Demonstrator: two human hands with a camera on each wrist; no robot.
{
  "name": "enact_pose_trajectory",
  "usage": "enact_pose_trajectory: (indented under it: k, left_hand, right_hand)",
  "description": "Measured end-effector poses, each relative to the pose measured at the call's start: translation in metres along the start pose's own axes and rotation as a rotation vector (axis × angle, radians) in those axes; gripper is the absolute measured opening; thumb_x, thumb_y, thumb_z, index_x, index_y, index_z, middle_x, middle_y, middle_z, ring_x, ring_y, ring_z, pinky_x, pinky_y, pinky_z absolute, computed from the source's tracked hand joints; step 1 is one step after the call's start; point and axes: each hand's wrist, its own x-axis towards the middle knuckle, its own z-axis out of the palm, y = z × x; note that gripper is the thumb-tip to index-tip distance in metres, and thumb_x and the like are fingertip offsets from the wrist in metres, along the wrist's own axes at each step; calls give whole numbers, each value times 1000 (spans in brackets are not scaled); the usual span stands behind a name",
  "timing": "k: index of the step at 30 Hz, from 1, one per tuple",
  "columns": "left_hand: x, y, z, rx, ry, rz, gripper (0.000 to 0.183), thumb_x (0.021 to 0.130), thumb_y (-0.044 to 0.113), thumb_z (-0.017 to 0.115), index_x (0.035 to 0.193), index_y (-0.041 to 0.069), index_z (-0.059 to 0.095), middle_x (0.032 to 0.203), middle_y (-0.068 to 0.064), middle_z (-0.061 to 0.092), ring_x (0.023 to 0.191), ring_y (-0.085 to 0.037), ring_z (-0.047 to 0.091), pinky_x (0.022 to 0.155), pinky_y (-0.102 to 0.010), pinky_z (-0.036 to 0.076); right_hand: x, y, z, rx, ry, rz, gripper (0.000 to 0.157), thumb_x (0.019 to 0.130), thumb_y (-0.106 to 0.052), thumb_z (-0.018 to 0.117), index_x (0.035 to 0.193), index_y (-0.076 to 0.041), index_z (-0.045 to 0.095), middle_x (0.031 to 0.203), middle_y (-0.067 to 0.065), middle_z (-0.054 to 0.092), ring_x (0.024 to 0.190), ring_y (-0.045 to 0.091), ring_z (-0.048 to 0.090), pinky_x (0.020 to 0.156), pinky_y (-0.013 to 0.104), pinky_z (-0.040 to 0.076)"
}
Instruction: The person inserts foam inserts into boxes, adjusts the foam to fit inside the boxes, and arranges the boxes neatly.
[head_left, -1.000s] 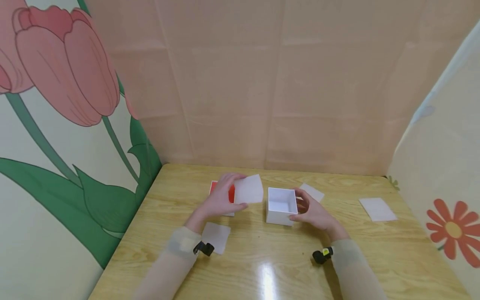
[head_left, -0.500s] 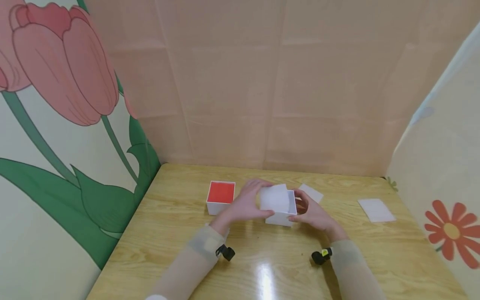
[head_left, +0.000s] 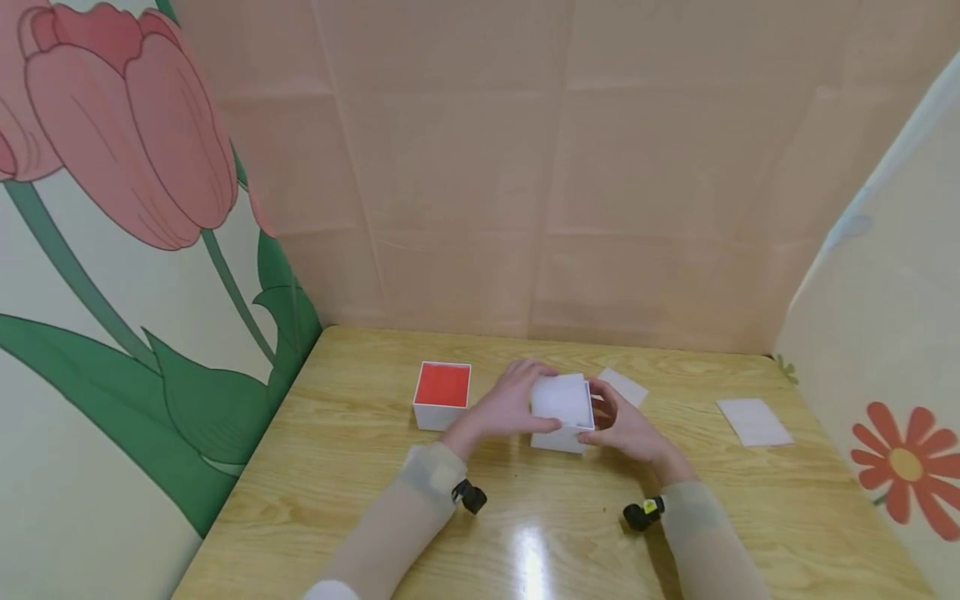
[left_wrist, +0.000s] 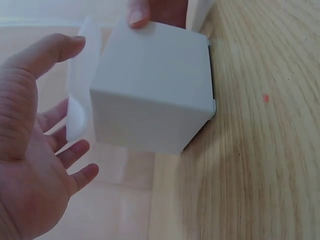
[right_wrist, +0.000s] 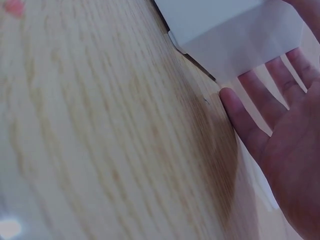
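A white square box [head_left: 557,440] stands on the table, and my right hand [head_left: 633,432] grips its right side, thumb on the front face. In the right wrist view, the fingers of that hand [right_wrist: 295,125] lie along the side of the box [right_wrist: 250,42]. My left hand [head_left: 504,408] holds a thin white sheet [head_left: 560,400] by its edges over the box's top, covering most of the opening. Seen in the left wrist view, the sheet [left_wrist: 82,85] bows between thumb and fingers, right at the box's rim. What lies inside the box is hidden.
Left of my left hand stands a second white box [head_left: 441,417] with red at its top. One white sheet [head_left: 754,422] lies at the right, another [head_left: 626,387] behind my right hand. A peach backdrop [head_left: 555,167] borders the table's [head_left: 750,517] far edge.
My left hand has carried the white sheet rightward from beside the red-topped box to over the white box, then lowered it onto the opening. The right hand has stayed on the box.
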Motion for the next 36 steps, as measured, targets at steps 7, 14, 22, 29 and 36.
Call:
enact_pose_trajectory:
  k: [7, 14, 22, 29, 36]
  left_hand:
    - [10, -1, 3, 24, -20, -14, 80, 85, 43, 90, 151, 14, 55, 152, 0, 53, 138, -20, 45, 111, -38, 45]
    - [14, 4, 4, 30, -30, 2, 78, 85, 42, 90, 150, 14, 56, 150, -1, 53, 136, -20, 45, 111, -36, 44]
    - [16, 8, 5, 24, -46, -7, 75, 85, 38, 91, 147, 12, 57, 151, -3, 54, 138, -21, 45, 112, -33, 43]
    - [16, 7, 8, 12, -62, -13, 75, 85, 39, 90, 147, 12, 58, 148, -2, 56, 138, -20, 46, 111, -33, 43]
    - [12, -4, 16, -16, -91, -18, 78, 88, 47, 88, 152, 15, 57, 158, -4, 48, 142, -22, 41, 110, -34, 44]
  right_hand:
    - [-1, 3, -1, 13, -13, -8, 97, 89, -11, 89, 165, -14, 29, 165, 20, 37, 146, 48, 43, 105, 25, 50]
    - [-1, 2, -2, 3, -4, 9, 98, 88, -14, 90, 165, -18, 29, 165, 16, 38, 148, 46, 42, 105, 22, 49]
    - [-1, 4, -3, -16, -10, 10, 97, 90, -17, 89, 165, -16, 28, 166, 17, 37, 150, 47, 40, 107, 23, 48]
    - [-1, 6, -2, -15, 2, 12, 97, 89, -15, 90, 165, -16, 29, 165, 17, 38, 149, 48, 41, 104, 23, 50]
    - [-3, 3, -2, -14, 1, 20, 99, 89, -16, 90, 166, -15, 27, 166, 19, 36, 148, 50, 41, 109, 39, 51]
